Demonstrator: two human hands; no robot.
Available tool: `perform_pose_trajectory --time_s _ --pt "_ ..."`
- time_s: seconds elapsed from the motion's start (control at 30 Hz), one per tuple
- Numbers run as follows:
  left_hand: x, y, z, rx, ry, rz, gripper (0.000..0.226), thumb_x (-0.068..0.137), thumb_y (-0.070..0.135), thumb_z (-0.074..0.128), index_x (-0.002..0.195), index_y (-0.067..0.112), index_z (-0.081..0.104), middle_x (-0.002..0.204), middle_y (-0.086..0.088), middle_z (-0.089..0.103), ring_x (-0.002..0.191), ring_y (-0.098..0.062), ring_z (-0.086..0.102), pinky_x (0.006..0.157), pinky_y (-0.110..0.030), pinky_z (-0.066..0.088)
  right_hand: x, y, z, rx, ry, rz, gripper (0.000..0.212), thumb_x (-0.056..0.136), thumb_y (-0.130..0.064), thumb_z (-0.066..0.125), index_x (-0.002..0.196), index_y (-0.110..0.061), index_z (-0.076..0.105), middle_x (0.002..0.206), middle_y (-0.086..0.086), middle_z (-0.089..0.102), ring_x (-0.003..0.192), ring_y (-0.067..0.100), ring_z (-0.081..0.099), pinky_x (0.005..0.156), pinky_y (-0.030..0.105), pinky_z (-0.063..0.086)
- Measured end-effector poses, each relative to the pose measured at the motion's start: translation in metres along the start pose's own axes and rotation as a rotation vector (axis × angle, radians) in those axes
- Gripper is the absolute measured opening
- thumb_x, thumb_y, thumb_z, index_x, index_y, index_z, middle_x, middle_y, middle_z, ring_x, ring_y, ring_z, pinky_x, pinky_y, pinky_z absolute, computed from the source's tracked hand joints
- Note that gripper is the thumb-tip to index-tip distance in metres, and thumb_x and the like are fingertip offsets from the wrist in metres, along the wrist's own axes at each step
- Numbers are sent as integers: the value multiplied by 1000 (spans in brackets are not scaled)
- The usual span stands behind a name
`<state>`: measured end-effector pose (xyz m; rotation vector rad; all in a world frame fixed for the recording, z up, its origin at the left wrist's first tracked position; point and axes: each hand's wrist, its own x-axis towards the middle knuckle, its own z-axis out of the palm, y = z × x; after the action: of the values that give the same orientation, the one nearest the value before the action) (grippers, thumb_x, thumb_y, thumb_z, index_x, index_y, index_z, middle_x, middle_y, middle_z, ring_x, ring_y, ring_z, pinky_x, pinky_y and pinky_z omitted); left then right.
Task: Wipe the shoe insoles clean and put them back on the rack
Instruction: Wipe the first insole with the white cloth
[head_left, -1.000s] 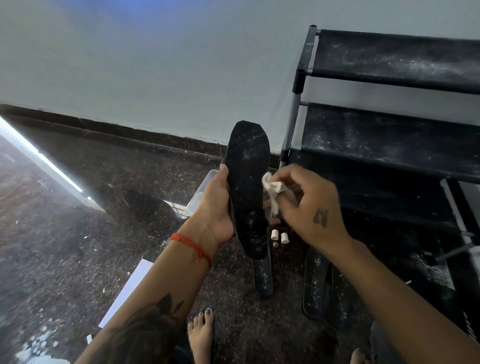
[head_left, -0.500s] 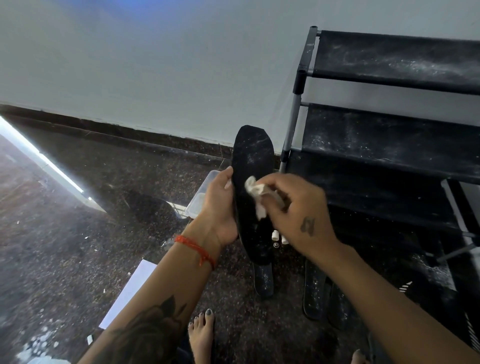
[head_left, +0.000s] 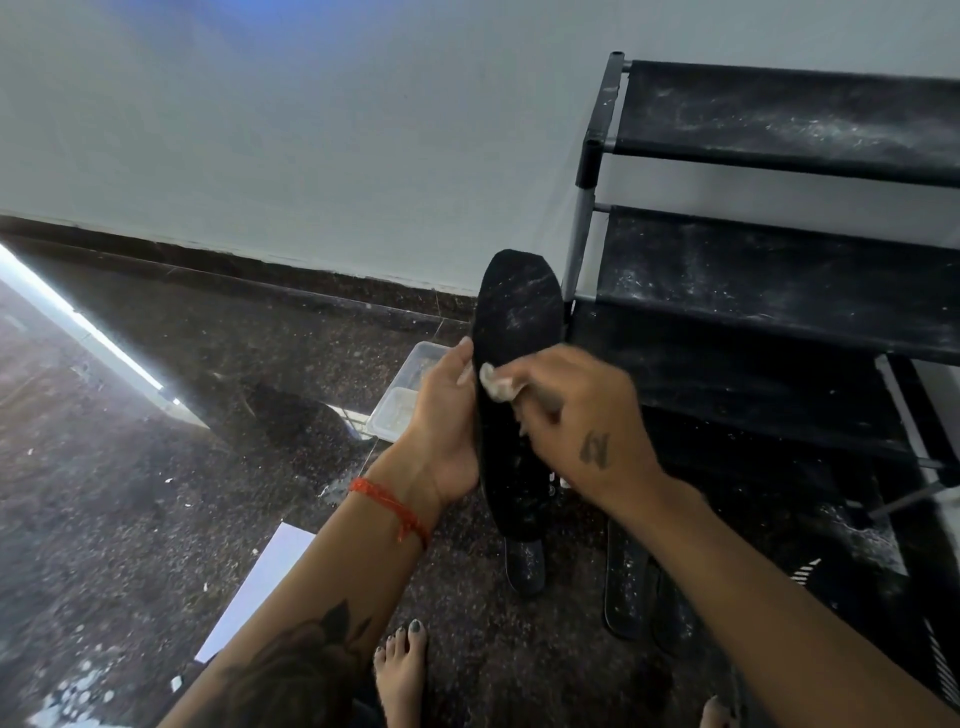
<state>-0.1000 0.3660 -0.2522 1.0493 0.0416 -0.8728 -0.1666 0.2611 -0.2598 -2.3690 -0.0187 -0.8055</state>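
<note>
**Black insole under the wipe**

Black insole (head_left: 519, 332) stands upright in front of me, beside the dusty rack (head_left: 779, 291). My left hand (head_left: 447, 415) grips its left edge. My right hand (head_left: 576, 415) pinches a white cloth (head_left: 494, 382) and presses it on the insole's middle. More insoles (head_left: 626, 587) lie on the floor (head_left: 156, 467) below.

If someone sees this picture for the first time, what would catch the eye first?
Most likely the black insole held upright at the centre: the left hand grips its edge while the right hand presses a white cloth to it. Next, the dusty black rack at the right, against the wall. More insoles lie on the floor below the hands.
</note>
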Motion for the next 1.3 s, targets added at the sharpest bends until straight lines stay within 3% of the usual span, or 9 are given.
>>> perform_pose_trajectory --time_s 0.1,0.2,0.33,0.53,0.7,0.8,0.87,0.97,1.3 --pt "-1 -1 2 48 49 -68 60 100 50 24 114 9 65 102 -10 66 90 -21 62 87 -32 48 -3 0 6 -113 -116 -23 21 82 -5 52 89 -9 71 80 5 64 73 19 60 63 28 48" --pt "0 -4 2 93 35 -112 64 99 54 24 95 16 74 101 -11 68 91 -27 63 85 -47 49 5 18 -5 -199 -67 109 18 86 -5 55 89 -11 72 83 1 63 74 16 57 63 18 41" --pt "-1 -1 2 60 16 -164 65 98 58 23 110 11 66 118 -15 61 107 -34 60 86 -55 47 15 30 -23 -199 168 227 12 82 -6 64 91 -11 71 85 3 66 75 8 55 65 2 32" --pt "-1 -8 4 72 -3 -117 76 104 38 22 51 23 73 60 -1 68 54 -11 66 63 -29 52 -1 6 2 -91 -122 -9 30 85 -17 42 95 -13 70 85 2 64 78 18 59 68 26 47" --pt "0 -4 0 99 4 -204 54 100 50 26 118 14 62 90 -9 72 74 -26 69 75 -48 54 8 34 -14 -208 -22 209 20 86 -5 55 93 -14 70 89 3 63 80 14 55 65 14 33" --pt "-2 -3 1 94 -13 -224 51 100 48 28 122 15 59 85 -8 74 75 -28 70 73 -49 54 16 47 -28 -174 157 463 13 87 -14 58 95 -17 68 89 -4 65 74 4 54 63 5 33" --pt "-2 -1 0 98 -26 -216 50 100 47 29 120 15 61 86 -8 74 78 -29 69 76 -50 53 21 46 -30 204 239 686 8 85 -18 63 93 -21 65 89 -5 66 79 8 61 71 20 51" --pt "-1 -3 0 105 -59 -228 50 99 46 28 117 13 62 90 -10 72 80 -31 67 83 -54 50 19 35 -20 536 127 872 8 83 -14 67 87 -21 66 92 1 67 90 19 65 79 36 56" --pt "-1 5 0 6 -51 -160 76 91 67 26 110 7 67 110 -19 67 90 -31 68 82 -45 53 9 7 -18 519 -256 573 5 78 -18 74 80 -14 72 74 -4 68 59 11 67 47 24 54"
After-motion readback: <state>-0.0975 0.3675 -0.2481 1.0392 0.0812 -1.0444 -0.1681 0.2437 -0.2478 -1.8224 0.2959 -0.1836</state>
